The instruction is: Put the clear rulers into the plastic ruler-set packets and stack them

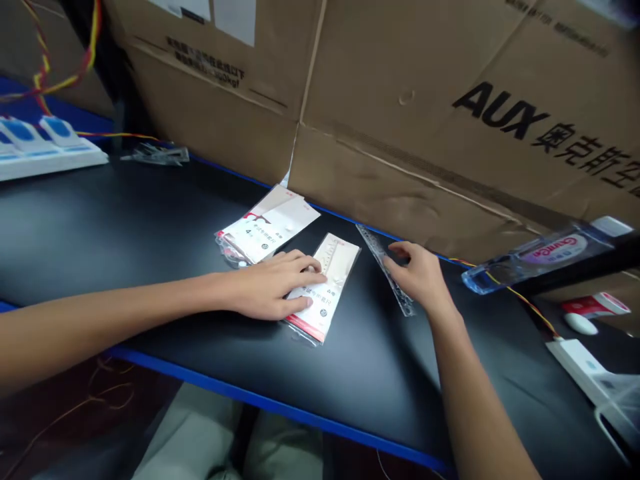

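Note:
A white-and-red ruler-set packet (336,277) in clear plastic lies flat on the black desk, with a ruler visible inside. My left hand (273,287) rests over its left side, fingers spread and lying on it without gripping. Farther back and to the left, more packets of the same kind (267,230) overlap in a small stack. A clear ruler (373,247) lies slanted on the desk to the right of the packet. My right hand (417,277) is at this ruler, thumb and fingers apart, with the thumb tip over its edge; whether it touches is unclear.
A tall cardboard box (400,147) walls off the desk's back. Clear plastic pieces (160,155) and a power strip (55,157) are at the left. At the right are a clear plastic bottle (545,257), a red-and-white tube (597,305) and another power strip (580,367). Blue edging (270,403) borders the front.

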Demonstrator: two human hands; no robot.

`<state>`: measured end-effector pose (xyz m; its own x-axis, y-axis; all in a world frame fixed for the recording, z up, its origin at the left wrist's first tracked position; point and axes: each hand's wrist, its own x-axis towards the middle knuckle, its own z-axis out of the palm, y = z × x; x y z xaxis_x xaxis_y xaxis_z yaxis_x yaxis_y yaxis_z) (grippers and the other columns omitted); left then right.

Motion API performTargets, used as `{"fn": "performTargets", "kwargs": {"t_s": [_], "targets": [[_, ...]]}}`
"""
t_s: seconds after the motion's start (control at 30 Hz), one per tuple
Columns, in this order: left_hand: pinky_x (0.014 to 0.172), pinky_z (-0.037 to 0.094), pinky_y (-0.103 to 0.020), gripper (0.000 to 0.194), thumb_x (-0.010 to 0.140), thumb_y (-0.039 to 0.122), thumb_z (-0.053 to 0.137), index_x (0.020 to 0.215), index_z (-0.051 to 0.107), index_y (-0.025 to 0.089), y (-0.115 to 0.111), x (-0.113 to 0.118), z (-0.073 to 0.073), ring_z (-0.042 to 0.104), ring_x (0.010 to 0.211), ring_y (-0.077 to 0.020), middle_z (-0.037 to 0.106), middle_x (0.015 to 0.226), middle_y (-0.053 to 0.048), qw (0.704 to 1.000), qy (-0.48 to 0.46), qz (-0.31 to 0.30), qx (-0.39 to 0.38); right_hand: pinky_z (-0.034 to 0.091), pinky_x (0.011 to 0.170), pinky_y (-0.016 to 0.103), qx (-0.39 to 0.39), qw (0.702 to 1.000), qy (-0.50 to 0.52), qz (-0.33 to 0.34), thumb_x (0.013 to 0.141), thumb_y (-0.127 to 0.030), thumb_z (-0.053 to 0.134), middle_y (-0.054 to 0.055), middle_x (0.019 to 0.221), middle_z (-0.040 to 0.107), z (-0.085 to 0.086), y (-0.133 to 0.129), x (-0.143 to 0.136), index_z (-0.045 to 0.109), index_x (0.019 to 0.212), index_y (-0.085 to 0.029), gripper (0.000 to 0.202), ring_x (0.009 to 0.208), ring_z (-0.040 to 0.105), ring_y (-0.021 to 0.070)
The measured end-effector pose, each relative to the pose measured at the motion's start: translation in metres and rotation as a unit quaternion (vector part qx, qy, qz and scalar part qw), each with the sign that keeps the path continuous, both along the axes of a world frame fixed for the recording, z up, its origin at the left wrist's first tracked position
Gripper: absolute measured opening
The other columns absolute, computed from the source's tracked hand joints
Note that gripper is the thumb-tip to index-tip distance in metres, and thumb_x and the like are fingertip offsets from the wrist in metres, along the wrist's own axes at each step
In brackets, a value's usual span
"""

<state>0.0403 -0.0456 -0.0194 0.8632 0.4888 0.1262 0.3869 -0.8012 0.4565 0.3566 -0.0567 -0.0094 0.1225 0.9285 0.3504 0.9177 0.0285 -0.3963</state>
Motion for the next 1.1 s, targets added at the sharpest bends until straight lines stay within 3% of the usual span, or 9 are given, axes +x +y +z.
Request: {"fn": "performTargets", "kwargs": {"t_s": [0.17,0.33,0.43,0.5,0.57,0.63,0.8,1.0,1.1], "targets": [[0.107,0.042,-0.047,0.051,0.100,0.045,0.050,0.148,0.051,0.029,-0.005,0.004,-0.006,0.052,0.127,-0.0343,0.054,0.146,-0.011,0.999,0.024,0.020,0.044,0.055,0.080,0.032,-0.044,0.999,0.009,-0.014,0.074,-0.021,0.067,0.011,0.095,0.080,-0.015,0.007,0.008,0.077,0.102,-0.013,0.031,0.083,0.073,0.0225],[0.115,0.041,-0.039,0.055,0.103,0.043,0.047,0.152,0.044,0.019,0.001,0.010,-0.003,0.047,0.139,-0.0279,0.044,0.155,-0.016,0.996,-0.068,0.019,0.057,0.054,0.081,0.034,-0.013,0.999,0.026,-0.046,0.078,-0.025,0.062,0.011,0.089,0.081,-0.007,0.001,0.003,0.081,0.090,-0.016,0.024,0.085,0.075,0.0261],[0.115,0.040,-0.033,0.040,0.100,0.038,0.050,0.136,0.059,0.023,0.022,-0.001,0.009,0.052,0.133,-0.0235,0.055,0.145,-0.009,0.981,-0.083,0.129,0.116,0.052,0.086,0.043,0.037,0.995,0.036,-0.085,0.081,-0.030,0.059,0.014,0.090,0.080,0.002,-0.005,0.001,0.081,0.092,-0.017,0.027,0.092,0.074,0.0327],[0.112,0.040,-0.043,0.040,0.096,0.037,0.052,0.129,0.062,0.016,0.042,-0.016,0.015,0.053,0.128,-0.0307,0.059,0.136,-0.014,0.964,-0.067,0.221,0.133,0.050,0.089,0.047,0.073,0.991,0.050,-0.103,0.081,-0.033,0.060,0.016,0.091,0.079,0.007,-0.007,-0.003,0.079,0.092,-0.018,0.027,0.096,0.073,0.0360],[0.102,0.043,-0.054,0.049,0.090,0.046,0.058,0.123,0.064,0.010,0.061,-0.031,0.016,0.055,0.118,-0.0400,0.063,0.120,-0.020,0.948,-0.040,0.288,0.132,0.051,0.089,0.046,0.101,0.987,0.076,-0.094,0.081,-0.035,0.062,0.015,0.090,0.078,0.011,-0.009,-0.011,0.074,0.091,-0.019,0.023,0.093,0.072,0.0341],[0.093,0.046,-0.053,0.052,0.084,0.056,0.062,0.110,0.069,0.012,0.074,-0.043,0.014,0.058,0.106,-0.0395,0.065,0.106,-0.017,0.943,-0.012,0.311,0.119,0.053,0.083,0.042,0.116,0.984,0.118,-0.066,0.084,-0.038,0.061,0.013,0.092,0.077,0.014,-0.010,-0.022,0.067,0.093,-0.020,0.021,0.083,0.073,0.0287],[0.098,0.042,-0.048,0.034,0.090,0.046,0.056,0.111,0.069,0.022,0.073,-0.041,0.006,0.054,0.115,-0.0341,0.063,0.119,-0.011,0.960,-0.006,0.252,0.122,0.051,0.057,0.031,0.076,0.968,0.238,0.027,0.093,-0.042,0.052,0.008,0.092,0.076,0.013,-0.017,-0.053,0.046,0.105,-0.023,0.023,0.054,0.066,0.0170],[0.105,0.037,-0.051,0.020,0.094,0.031,0.049,0.104,0.065,0.021,0.063,-0.028,-0.003,0.055,0.119,-0.0307,0.066,0.117,-0.010,0.980,-0.019,0.177,0.092,0.049,0.056,0.029,0.021,0.941,0.327,0.088,0.095,-0.041,0.051,-0.005,0.064,0.064,0.008,-0.024,-0.076,0.044,0.103,-0.025,0.019,0.052,0.061,0.0160],[0.108,0.036,-0.053,0.023,0.095,0.027,0.047,0.108,0.065,0.022,0.062,-0.026,-0.003,0.054,0.121,-0.0305,0.067,0.119,-0.009,0.983,-0.029,0.163,0.076,0.053,0.058,0.030,-0.009,0.922,0.369,0.113,0.096,-0.042,0.049,-0.005,0.066,0.064,0.009,-0.028,-0.085,0.043,0.106,-0.026,0.020,0.058,0.067,0.0171]]}}
